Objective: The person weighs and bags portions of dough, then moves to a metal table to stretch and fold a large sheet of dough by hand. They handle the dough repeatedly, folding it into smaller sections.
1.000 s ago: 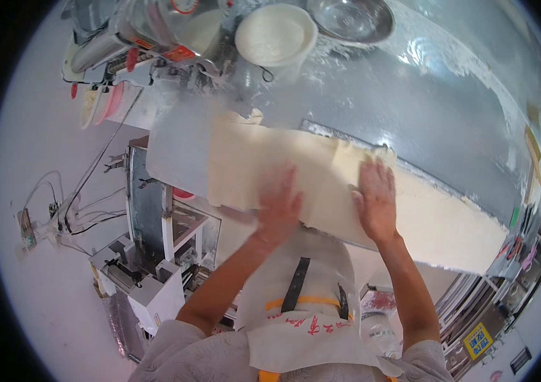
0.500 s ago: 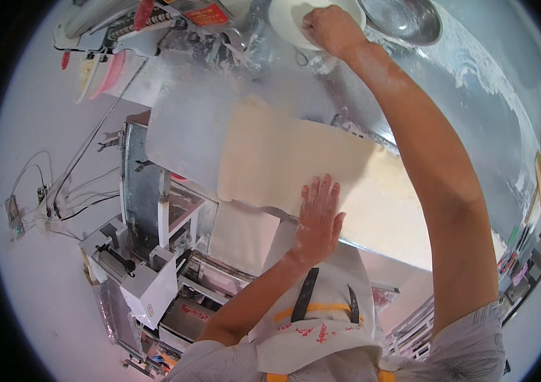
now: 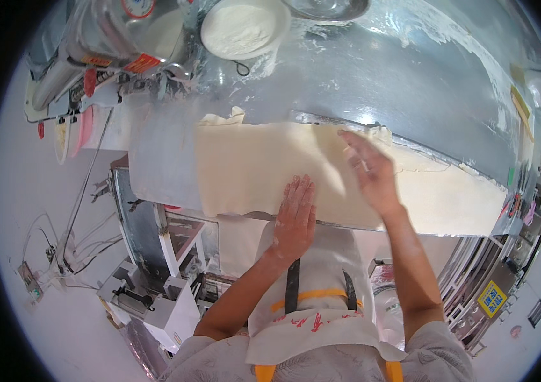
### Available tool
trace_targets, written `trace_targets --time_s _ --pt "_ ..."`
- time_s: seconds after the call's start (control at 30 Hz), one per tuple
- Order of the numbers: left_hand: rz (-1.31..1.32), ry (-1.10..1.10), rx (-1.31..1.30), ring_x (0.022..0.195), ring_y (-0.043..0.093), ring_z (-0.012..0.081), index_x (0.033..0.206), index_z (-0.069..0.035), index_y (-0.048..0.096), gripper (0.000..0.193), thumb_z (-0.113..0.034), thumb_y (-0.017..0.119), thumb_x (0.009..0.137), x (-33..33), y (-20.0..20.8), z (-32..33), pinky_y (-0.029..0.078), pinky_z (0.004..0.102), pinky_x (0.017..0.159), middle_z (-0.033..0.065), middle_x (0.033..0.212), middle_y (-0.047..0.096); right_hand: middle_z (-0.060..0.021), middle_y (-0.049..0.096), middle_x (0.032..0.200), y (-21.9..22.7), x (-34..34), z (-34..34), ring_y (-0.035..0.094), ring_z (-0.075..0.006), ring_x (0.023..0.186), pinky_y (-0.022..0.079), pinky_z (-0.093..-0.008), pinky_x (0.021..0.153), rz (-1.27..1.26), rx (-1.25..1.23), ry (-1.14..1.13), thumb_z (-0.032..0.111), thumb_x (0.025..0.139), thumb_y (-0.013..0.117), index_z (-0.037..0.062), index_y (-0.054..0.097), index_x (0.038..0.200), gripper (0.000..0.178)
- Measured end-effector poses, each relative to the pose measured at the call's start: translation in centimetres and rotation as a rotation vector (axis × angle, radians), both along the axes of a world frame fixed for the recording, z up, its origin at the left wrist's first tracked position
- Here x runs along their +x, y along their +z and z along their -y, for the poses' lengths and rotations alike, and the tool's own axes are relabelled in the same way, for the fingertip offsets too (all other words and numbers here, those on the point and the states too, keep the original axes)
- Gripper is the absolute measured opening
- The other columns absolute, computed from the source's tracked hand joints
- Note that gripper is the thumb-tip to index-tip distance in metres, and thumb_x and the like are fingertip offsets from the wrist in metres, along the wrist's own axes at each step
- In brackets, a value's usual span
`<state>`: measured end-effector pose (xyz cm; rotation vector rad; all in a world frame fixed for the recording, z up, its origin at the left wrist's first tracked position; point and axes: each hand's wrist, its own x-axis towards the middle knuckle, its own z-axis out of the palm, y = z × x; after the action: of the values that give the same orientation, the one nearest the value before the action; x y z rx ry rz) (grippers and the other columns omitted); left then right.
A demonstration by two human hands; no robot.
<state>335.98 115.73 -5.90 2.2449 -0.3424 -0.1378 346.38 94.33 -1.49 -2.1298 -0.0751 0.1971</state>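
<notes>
A long, pale sheet of dough (image 3: 251, 165) lies along the near side of the metal table, its left end hanging slightly over the front edge. My left hand (image 3: 295, 219) rests flat on the dough near that edge, fingers stretched out and dusted with flour. Over the middle of the sheet is my right hand (image 3: 372, 173), slightly blurred, its index finger stretched and the other fingers loosely bent and apart. No object shows in it. At the back, a white bowl (image 3: 280, 32) holds white flour (image 3: 238, 30).
A metal bowl (image 3: 331, 9) stands beside the white one. Clear containers (image 3: 156, 32) and tools crowd the back left. Uneven dough scraps (image 3: 223, 117) lie along the sheet's far edge. A white machine (image 3: 172, 312) stands below the table at left.
My right hand has come from the white bowl at the back to above the dough. My left hand stays flat on the sheet. The whole view has shifted, showing more at the back left.
</notes>
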Motion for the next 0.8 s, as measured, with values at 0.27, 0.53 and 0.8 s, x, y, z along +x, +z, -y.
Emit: trace_targets --time_s 0.27,0.53,0.8 --pt "-0.004 -0.064 0.065 0.15 0.043 0.0432 0.153 0.005 0.047 0.054 -0.002 0.057 0.101 -1.5 -0.4 -0.2 0.034 0.0546 0.125 0.0245 0.159 0.048 -0.0277 0.033 0.169 -4.6 -7.5 1.5 0.03 -0.0465 0.157 0.02 -0.0598 0.129 0.249 -0.537 0.056 0.029 0.101 0.066 -0.0026 0.032 0.163 0.077" --pt "-0.008 -0.002 0.096 0.147 0.047 0.0434 0.15 0.006 0.051 0.051 -0.001 0.059 0.099 -2.4 0.5 -1.0 0.034 0.0548 0.125 0.0242 0.156 0.051 -0.0276 0.034 0.167 -4.4 -1.6 -6.5 0.026 -0.0457 0.158 0.019 -0.0563 0.131 0.126 -0.423 0.181 0.031 0.099 0.069 -0.0062 0.033 0.161 0.081" --pt "0.07 0.372 0.268 0.147 0.045 0.046 0.148 0.006 0.05 0.048 -0.009 0.059 0.104 -1.9 0.2 -11.2 0.034 0.055 0.123 0.0264 0.154 0.052 -0.0284 0.034 0.167 -4.5 -6.1 0.1 0.027 -0.0485 0.157 0.02 -0.0644 0.127 0.204 -0.616 0.02 0.029 0.103 0.064 -0.0069 0.033 0.16 0.074"
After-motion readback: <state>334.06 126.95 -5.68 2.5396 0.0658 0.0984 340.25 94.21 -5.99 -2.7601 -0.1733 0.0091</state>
